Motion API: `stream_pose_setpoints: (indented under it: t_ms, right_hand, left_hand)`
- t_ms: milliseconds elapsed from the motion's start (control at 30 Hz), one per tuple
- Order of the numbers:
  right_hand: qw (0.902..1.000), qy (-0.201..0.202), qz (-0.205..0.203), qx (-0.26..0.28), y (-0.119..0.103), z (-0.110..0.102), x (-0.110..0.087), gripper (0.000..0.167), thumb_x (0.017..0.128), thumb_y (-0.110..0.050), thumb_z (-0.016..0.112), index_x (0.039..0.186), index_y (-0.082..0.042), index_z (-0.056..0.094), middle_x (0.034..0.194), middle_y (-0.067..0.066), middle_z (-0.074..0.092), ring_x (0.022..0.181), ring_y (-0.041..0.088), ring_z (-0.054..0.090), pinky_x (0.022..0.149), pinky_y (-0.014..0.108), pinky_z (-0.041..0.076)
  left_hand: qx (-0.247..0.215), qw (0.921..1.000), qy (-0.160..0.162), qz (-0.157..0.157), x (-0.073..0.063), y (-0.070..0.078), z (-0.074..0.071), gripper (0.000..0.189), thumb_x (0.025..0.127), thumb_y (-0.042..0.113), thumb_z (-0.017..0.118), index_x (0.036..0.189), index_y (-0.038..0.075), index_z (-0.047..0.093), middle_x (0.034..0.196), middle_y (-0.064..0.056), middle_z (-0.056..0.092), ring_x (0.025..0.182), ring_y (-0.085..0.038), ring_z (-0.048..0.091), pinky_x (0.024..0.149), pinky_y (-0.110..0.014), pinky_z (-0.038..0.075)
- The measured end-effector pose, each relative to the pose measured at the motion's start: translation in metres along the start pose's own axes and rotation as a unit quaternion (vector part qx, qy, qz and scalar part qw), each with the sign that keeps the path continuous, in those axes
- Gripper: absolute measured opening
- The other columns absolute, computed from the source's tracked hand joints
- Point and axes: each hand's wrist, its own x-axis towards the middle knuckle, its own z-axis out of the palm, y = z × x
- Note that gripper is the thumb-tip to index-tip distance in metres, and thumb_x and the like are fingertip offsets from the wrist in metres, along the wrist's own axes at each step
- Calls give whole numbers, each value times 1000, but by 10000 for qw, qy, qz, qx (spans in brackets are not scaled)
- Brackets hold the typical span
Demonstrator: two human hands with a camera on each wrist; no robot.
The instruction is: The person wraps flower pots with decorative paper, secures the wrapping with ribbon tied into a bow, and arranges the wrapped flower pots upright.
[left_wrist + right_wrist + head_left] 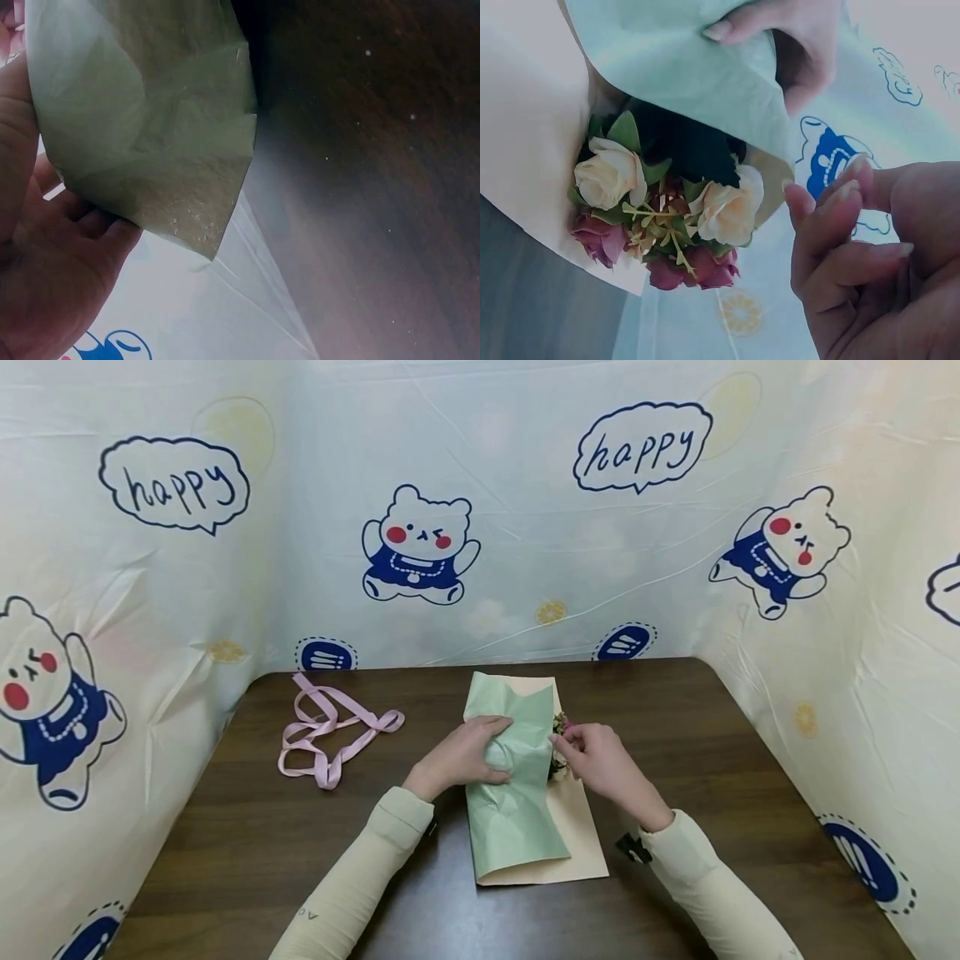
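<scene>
A bouquet of artificial flowers (727,214), cream and dark red roses with green leaves, lies partly covered by light green wrapping paper (517,810). Beneath is a cream sheet (588,852). My left hand (468,756) grips the green paper from its left side; in the right wrist view its thumb (739,22) lies over the paper. The left wrist view shows fingers (112,236) behind the paper's edge. At the right, by the blossoms, is my right hand (600,760). Its fingers are curled with the tips close together beside the green edge, nothing seen between them.
A loose tangle of pink ribbon (326,768) lies at the back left of the dark wooden table (225,852). A printed cloth backdrop (517,527) stands along the table's back and sides.
</scene>
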Motion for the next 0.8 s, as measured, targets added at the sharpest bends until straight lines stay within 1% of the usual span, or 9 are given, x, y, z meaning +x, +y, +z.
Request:
stream_pose_setpoints:
  t_ms: [100,200,367,467,633,800]
  right_hand:
    - [10000,-18,84,8,1,-1,8,38,105,-28,58,75,-5,65,46,-3,49,39,13,46,40,26,33]
    - [10000,8,74,-23,4,1,16,31,102,-25,61,80,-4,69,49,-3,52,41,13,49,42,27,37]
    - [9999,88,15,-74,5,2,25,24,99,-18,62,83,-4,72,53,-3,54,45,11,49,49,29,45]
    - [9999,113,18,-93,5,2,28,23,99,-15,60,85,-2,73,53,-3,54,45,11,49,50,29,45]
    - [9997,166,88,-179,6,3,31,22,98,-13,59,85,-1,72,53,-3,53,46,10,49,50,28,44]
    - [9992,227,119,-307,7,5,33,22,98,-14,59,80,-5,69,53,-3,52,46,10,49,50,28,44]
  left_hand:
    - [116,9999,-9,-10,-1,1,0,91,76,37,90,150,4,48,150,-13,52,139,-30,49,113,-42,42]
    - [217,9998,-16,-46,-3,4,0,91,77,38,90,151,5,47,151,-13,51,139,-29,49,113,-42,42]
    - [305,9995,26,-23,-6,6,0,92,77,38,90,151,5,47,152,-13,50,140,-29,48,114,-42,42]
    - [321,9995,66,33,-7,5,1,93,76,38,90,152,5,46,152,-14,49,140,-29,47,113,-42,42]
    - [307,9994,95,110,-8,3,2,97,76,39,91,154,6,43,154,-13,46,141,-29,46,113,-42,43]
    - [364,9991,146,164,-8,2,2,102,76,40,90,158,11,36,159,-14,40,145,-31,41,112,-45,43]
